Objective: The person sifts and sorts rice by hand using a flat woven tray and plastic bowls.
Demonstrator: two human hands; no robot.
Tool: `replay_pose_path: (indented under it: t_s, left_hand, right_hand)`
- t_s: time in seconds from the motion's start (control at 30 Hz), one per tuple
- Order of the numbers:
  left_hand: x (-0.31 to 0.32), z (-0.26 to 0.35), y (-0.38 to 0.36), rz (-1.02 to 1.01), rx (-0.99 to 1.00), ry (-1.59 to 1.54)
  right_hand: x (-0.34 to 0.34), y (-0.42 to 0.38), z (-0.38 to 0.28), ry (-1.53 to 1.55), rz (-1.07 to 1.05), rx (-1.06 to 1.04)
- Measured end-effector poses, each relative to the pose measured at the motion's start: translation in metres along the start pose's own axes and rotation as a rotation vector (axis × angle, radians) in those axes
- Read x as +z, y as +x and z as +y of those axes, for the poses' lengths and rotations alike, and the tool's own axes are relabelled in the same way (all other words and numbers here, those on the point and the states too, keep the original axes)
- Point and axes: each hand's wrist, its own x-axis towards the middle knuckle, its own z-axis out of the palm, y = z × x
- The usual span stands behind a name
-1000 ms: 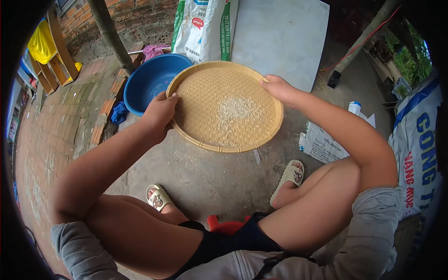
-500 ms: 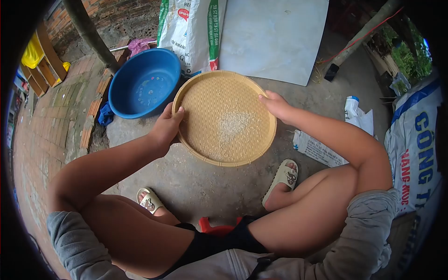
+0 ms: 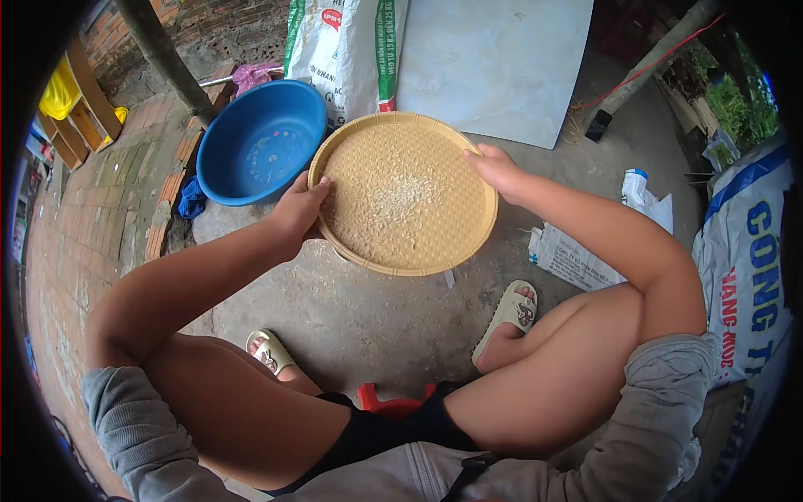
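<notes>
A round woven bamboo winnowing tray point(image 3: 456, 226) is held up in front of me above the concrete floor. Pale grain point(image 3: 410, 198), looking like rice, lies scattered on it, thickest near the middle and thinning toward the left and lower edge. My left hand point(image 3: 299, 207) grips the left rim, thumb on top and the fingers hidden underneath. At the upper right rim my right hand point(image 3: 495, 173) holds on in the same way, its fingers mostly out of sight below.
A blue plastic basin point(image 3: 263, 142) stands just beyond the tray on the left. Behind are a feed sack point(image 3: 347, 58) and a pale board point(image 3: 493, 67). A large printed sack point(image 3: 749, 259) is on the right, near a flattened bag point(image 3: 577, 255). Stray grains dot the concrete floor point(image 3: 360, 335).
The tray has moved slightly up in the view, away from me, with both hands still on it. The grain has spread and shifted a little toward the far left.
</notes>
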Motion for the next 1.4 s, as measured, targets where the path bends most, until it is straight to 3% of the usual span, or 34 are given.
replay_pose_path:
  t_s: [0.13,0.27,0.33,0.43,0.47,0.53,0.67,0.77,0.87,0.93,1.0,1.07,1.2,1.3,1.4]
  left_hand:
    - [0.006,0.006,-0.006,-0.076,-0.037,0.081]
    - [-0.068,-0.01,0.048,-0.011,-0.128,0.154]
    - [-0.082,-0.004,0.041,0.061,-0.169,0.198]
    - [-0.076,-0.009,0.041,0.081,-0.209,0.038]
    - [-0.062,-0.01,0.035,0.119,-0.135,0.017]
    - [-0.035,-0.007,0.012,-0.012,-0.052,0.108]
    - [-0.002,-0.003,-0.01,-0.197,-0.156,0.121]
    - [-0.022,-0.005,0.004,-0.065,-0.153,0.168]
    - [-0.085,-0.015,0.045,0.035,-0.186,0.215]
    - [-0.103,-0.01,0.046,0.103,-0.216,0.093]
    - [-0.096,-0.01,0.04,0.142,-0.155,0.064]
    - [-0.07,-0.005,0.022,0.206,-0.076,0.048]
    - [-0.022,0.0,-0.012,-0.098,-0.024,0.141]
    - [-0.015,0.0,-0.016,-0.127,-0.104,0.135]
    - [-0.055,-0.01,0.015,-0.078,-0.145,0.221]
  right_hand:
    - [-0.003,0.012,0.008,0.002,0.05,0.018]
    - [0.047,-0.032,-0.025,0.043,0.082,0.024]
    - [0.062,-0.052,-0.041,-0.058,-0.188,0.122]
    - [0.058,-0.049,-0.035,-0.038,-0.156,0.148]
    - [0.051,-0.042,-0.026,-0.036,-0.156,0.147]
    - [0.027,-0.018,-0.002,0.066,-0.043,-0.023]
    - [-0.002,0.012,0.01,-0.057,0.003,0.071]
    - [0.018,0.009,0.001,-0.153,0.13,0.032]
    - [0.066,-0.027,-0.013,0.085,0.079,-0.105]
    - [0.08,-0.048,-0.029,-0.003,0.002,-0.068]
    - [0.08,-0.05,-0.031,-0.083,-0.072,-0.033]
    - [0.064,-0.037,-0.023,0.071,-0.038,0.035]
    - [0.01,0.007,0.003,-0.024,0.078,0.013]
    - [0.007,0.016,0.004,-0.037,0.133,0.044]
    - [0.035,-0.003,0.0,0.017,0.07,0.001]
